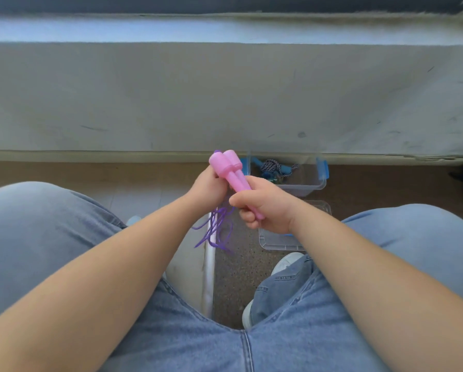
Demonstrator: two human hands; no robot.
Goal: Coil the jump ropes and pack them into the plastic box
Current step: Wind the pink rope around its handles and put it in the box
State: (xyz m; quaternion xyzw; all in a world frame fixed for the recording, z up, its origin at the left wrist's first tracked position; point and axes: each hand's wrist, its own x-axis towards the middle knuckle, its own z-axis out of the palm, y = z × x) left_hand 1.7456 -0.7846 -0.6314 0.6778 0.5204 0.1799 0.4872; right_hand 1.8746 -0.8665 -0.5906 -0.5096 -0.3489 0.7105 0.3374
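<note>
Box [320,183] on floor against the wall, open, just beyond the hands and to their right. Right hand [265,208] nearer. It and left hand [207,187] both grip paired handles [229,167], long axis tilting up-left. Cord [217,229] dangles loose below.

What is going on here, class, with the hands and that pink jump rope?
A seated person holds two pink handles together: the right hand grips their lower ends, and the left hand wraps round them higher up. The purple cord hangs below in loose loops, not yet packed. On the floor beyond, the open plastic box already holds another rope; a clear lid lies nearer.
</note>
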